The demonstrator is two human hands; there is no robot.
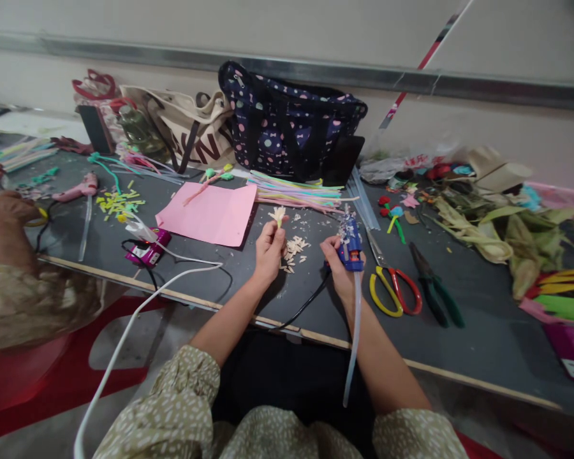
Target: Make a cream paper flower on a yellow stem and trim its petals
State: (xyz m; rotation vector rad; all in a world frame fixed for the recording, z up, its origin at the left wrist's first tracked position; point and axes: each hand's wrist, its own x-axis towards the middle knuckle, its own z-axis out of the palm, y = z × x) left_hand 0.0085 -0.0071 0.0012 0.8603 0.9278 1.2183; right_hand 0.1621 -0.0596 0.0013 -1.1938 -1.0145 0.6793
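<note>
Between the fingertips of my left hand is a small pale flower, held upright with its petals at the top. My right hand is wrapped round a blue glue gun; white flecks cover its front end, and its nozzle points away from me. A long clear glue stick sticks out of its back and hangs past the table edge. On the dark table between my hands lies a loose pile of small cream petal-like pieces. The glue gun's tip is apart from the flower.
Right of my hand lie scissors and green-handled pliers, with dried husks beyond. A pink sheet, pastel pipe cleaners and a patterned bag are behind. A white cord crosses the left edge near another person's arm.
</note>
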